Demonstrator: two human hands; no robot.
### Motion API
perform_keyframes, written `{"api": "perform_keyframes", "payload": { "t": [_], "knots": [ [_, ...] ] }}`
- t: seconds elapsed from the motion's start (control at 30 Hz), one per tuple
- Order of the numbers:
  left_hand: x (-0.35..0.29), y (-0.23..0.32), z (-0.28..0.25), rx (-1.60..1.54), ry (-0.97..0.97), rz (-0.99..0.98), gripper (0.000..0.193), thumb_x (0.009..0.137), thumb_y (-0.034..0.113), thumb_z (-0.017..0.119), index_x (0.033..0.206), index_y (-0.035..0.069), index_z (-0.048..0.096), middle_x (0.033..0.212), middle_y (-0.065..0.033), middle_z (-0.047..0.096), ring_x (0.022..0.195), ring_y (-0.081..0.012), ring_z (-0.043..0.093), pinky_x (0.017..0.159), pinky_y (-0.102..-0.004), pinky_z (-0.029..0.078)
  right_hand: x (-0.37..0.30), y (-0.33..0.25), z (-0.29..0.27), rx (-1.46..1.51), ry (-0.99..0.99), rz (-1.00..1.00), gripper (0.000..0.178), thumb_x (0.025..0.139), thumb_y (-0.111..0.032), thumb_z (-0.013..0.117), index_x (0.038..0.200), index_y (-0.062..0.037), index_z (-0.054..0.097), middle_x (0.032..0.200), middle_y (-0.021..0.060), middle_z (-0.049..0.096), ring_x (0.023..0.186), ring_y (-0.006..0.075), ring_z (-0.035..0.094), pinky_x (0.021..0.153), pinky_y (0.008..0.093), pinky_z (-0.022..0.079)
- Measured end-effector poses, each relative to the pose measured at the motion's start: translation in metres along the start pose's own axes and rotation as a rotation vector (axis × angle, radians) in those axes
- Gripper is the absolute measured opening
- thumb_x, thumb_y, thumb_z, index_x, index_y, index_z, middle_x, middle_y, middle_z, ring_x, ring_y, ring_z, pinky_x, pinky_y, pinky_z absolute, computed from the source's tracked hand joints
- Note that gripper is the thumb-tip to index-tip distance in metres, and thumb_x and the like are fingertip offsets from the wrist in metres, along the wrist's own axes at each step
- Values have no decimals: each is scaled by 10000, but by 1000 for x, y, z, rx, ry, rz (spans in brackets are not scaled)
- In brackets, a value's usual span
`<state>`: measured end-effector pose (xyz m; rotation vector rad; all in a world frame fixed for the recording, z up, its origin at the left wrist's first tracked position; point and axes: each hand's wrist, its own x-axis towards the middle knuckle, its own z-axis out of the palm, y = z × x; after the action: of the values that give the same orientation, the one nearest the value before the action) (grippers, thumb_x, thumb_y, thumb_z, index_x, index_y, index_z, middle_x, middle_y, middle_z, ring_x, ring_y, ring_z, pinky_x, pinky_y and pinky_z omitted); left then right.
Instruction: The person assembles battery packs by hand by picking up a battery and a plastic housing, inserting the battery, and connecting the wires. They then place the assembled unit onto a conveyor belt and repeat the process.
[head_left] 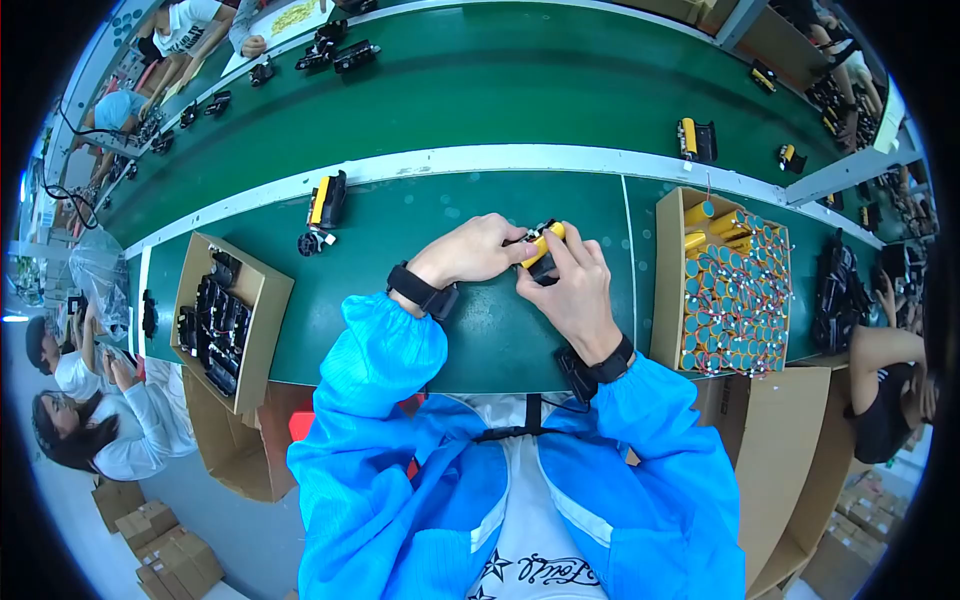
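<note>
Near the middle of the bench (470,330), toward its front edge, I hold 1 small part (543,250) between both hands. My left hand (480,250) is closed on its left side; my right hand (570,285) pinches it from the right with curled fingers. For a good seat, I should keep both grips firm and aligned. It shows a yellow cylinder in a black housing. A box of yellow cells (725,285) sits at the bench's right end.

Both hands meet over the green conveyor bench (440,320): the left hand (478,250) and right hand (572,285) pinch a small yellow-and-black battery housing (541,247) between fingertips; a cardboard box of yellow cells (728,285) sits just right, a box of black parts (222,318) left
</note>
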<state>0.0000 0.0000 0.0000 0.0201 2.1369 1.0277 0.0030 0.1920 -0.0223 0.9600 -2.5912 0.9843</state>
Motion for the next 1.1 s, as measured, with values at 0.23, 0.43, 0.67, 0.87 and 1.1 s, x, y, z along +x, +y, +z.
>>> {"api": "perform_keyframes", "payload": {
  "t": [0.23,0.43,0.67,0.87,1.1],
  "knots": [
    [-13,-14,7,158,414,350,441,797,148,663,1208,-12,635,746,-215,637,654,-269,641,640,-377,509,-1,-10,14,-14,96,-12,504,645,-143,819,1094,16,657,1200,207,584,848,336,579,720,402,524],
    [-26,-6,11,142,457,309,475,748,89,647,1208,-30,630,756,-207,654,653,-278,654,639,-356,522,-7,-12,14,-11,88,19,486,661,-119,818,1106,-7,659,1259,182,560,854,328,569,735,388,516],
    [-28,-14,28,72,553,237,472,747,72,654,1208,-28,633,760,-204,666,655,-286,665,651,-343,535,-8,-14,10,136,54,40,452,682,-101,819,1102,-39,663,1274,147,558,902,301,557,745,372,507],
    [-23,-21,33,91,677,449,437,729,136,691,1137,-20,670,788,-216,678,720,-332,676,693,-390,546,-11,-13,17,143,78,115,467,709,-86,799,1134,-22,617,1292,155,550,947,329,556,800,382,521],
    [-13,0,15,83,548,127,369,752,234,749,1003,-27,681,842,-203,690,768,-318,683,692,-375,537,-11,-12,-10,120,24,73,459,739,-71,771,1155,-2,590,1286,178,557,1057,374,558,848,386,529]
  ]
}}
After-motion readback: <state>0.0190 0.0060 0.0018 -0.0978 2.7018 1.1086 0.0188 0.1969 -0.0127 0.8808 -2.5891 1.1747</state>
